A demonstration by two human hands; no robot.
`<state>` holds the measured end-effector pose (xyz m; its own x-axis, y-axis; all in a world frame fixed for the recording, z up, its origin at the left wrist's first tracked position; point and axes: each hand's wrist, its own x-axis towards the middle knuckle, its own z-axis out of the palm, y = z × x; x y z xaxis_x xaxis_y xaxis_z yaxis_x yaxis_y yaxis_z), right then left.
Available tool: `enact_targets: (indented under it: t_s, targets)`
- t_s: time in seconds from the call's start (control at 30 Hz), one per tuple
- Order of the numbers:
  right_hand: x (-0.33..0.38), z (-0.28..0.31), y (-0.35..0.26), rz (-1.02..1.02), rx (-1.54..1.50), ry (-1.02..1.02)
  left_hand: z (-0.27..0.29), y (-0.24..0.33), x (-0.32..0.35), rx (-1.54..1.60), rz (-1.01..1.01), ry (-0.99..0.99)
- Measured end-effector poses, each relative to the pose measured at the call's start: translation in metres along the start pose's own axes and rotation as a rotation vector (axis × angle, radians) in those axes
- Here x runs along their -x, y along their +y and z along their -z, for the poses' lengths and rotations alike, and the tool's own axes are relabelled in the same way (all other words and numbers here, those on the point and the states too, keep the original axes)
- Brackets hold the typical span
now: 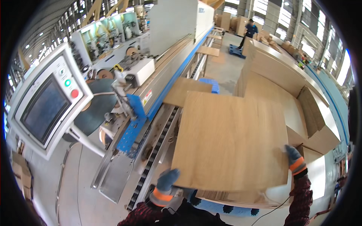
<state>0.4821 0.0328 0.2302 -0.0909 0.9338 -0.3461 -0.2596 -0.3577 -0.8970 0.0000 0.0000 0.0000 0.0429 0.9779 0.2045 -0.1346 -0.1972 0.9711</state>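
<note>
So I've got a big wood panel (230, 141) up in both hands, held flat between the stack (241, 197) under it and the edge machine (166, 75) on my left. Left hand (166, 184) has its gloved fingers curled over the near left corner, right hand (296, 160) clamps the right edge near the corner. Looks to me like the carry-over step: panel's off the pile but not on the conveyor (158, 150) yet. Another panel (186, 92) already sits further up the line. Next bit, I reckon, needs a swing left and keeping the long edge square to the track, staying level so the corner doesn't dip.
</note>
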Motion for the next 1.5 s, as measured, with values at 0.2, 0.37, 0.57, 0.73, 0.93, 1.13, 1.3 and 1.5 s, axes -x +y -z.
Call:
enact_targets:
  t_s: [0.2,0.37,0.57,0.73,0.93,1.13,1.3,1.5]
  targets:
    - [0.002,-0.074,0.073,0.437,0.975,0.074,0.04,0.066,0.08,0.756,0.589,0.298]
    - [-0.015,-0.155,0.151,0.67,1.233,-0.133,0.111,0.041,0.127,0.699,0.419,0.67]
    - [-0.036,-0.264,0.235,-0.203,0.029,0.075,0.189,-0.003,0.135,0.176,0.158,1.175]
    - [-0.04,-0.299,0.338,-0.113,0.09,0.14,0.125,0.012,0.121,-1.395,-0.054,0.632]
    - [-0.1,-0.267,0.367,-0.126,0.058,0.077,0.143,0.005,0.072,-1.173,-0.032,0.241]
    - [-0.203,-0.259,0.35,-0.04,0.292,0.089,0.124,-0.02,-0.013,-1.273,-0.196,0.246]
    - [-0.239,-0.232,0.253,0.286,0.917,0.161,0.117,-0.051,-0.083,-1.326,-0.302,0.159]
    - [-0.171,-0.064,-0.019,1.249,1.358,0.993,0.099,-0.063,-0.145,-1.265,-0.278,0.177]
